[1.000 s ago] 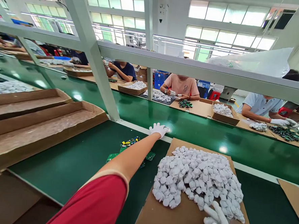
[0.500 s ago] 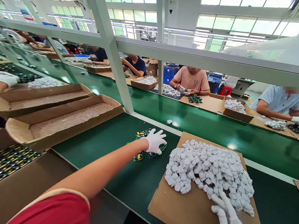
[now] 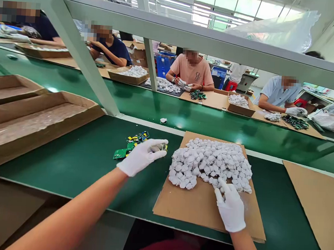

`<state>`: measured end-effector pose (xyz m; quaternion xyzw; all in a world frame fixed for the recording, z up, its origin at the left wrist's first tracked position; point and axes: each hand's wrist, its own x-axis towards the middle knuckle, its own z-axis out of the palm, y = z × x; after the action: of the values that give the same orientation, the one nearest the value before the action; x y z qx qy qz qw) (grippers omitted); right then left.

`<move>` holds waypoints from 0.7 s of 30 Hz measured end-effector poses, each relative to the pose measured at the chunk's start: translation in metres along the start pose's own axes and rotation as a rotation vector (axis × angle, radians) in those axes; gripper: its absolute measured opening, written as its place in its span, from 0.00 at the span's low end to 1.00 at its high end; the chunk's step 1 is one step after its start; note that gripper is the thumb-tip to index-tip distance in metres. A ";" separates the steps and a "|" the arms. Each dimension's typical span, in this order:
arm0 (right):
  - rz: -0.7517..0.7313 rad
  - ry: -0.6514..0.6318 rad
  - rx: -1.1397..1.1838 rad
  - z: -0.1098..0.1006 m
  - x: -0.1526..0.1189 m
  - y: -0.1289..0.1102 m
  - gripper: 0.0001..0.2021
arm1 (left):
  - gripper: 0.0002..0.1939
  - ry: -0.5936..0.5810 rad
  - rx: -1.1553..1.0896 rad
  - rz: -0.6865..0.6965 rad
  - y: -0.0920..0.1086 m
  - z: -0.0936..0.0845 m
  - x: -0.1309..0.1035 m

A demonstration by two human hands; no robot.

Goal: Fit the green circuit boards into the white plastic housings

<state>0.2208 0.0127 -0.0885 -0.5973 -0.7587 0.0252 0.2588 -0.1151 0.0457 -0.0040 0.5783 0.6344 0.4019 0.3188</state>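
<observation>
My left hand (image 3: 142,156), in a white glove, is closed on a small circuit board (image 3: 165,147), of which only an edge shows at the fingertips. Just behind that hand, several green circuit boards (image 3: 130,145) with yellow parts lie on the dark green bench. My right hand (image 3: 231,209), gloved too, reaches to the near edge of a heap of small white rounded pieces (image 3: 210,159). Its thumb and fingers are apart, the fingertips touching the heap. Under the heap lies a brown cardboard sheet (image 3: 184,207).
Long cardboard trays (image 3: 42,121) stand on the left. A green conveyor belt (image 3: 201,121) runs behind the bench, carrying one white piece (image 3: 163,120). A metal frame post (image 3: 86,56) and crossbar rise in front. Another cardboard sheet (image 3: 315,198) lies at right. Co-workers sit across the belt.
My left hand has come away from the circuit boards towards the white heap, now with a board in its fingers. My right hand stays by the heap. The view has turned right.
</observation>
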 end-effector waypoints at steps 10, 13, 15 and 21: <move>-0.095 -0.104 0.010 -0.010 -0.005 0.002 0.08 | 0.23 -0.697 -1.402 -0.677 0.012 0.109 -0.086; -0.030 -0.066 0.016 -0.015 -0.013 0.010 0.09 | 0.18 -0.763 -1.430 -0.746 0.013 0.125 -0.087; 0.009 -0.047 -0.010 -0.019 -0.012 0.012 0.09 | 0.16 -0.785 -1.377 -0.761 0.015 0.133 -0.084; -0.030 -0.218 0.030 -0.022 -0.005 0.002 0.14 | 0.18 -0.811 -1.309 -0.708 0.021 0.166 -0.077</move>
<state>0.2322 0.0026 -0.0721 -0.5758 -0.7906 0.0976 0.1842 0.0487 -0.0070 -0.0686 0.1440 0.2540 0.3261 0.8991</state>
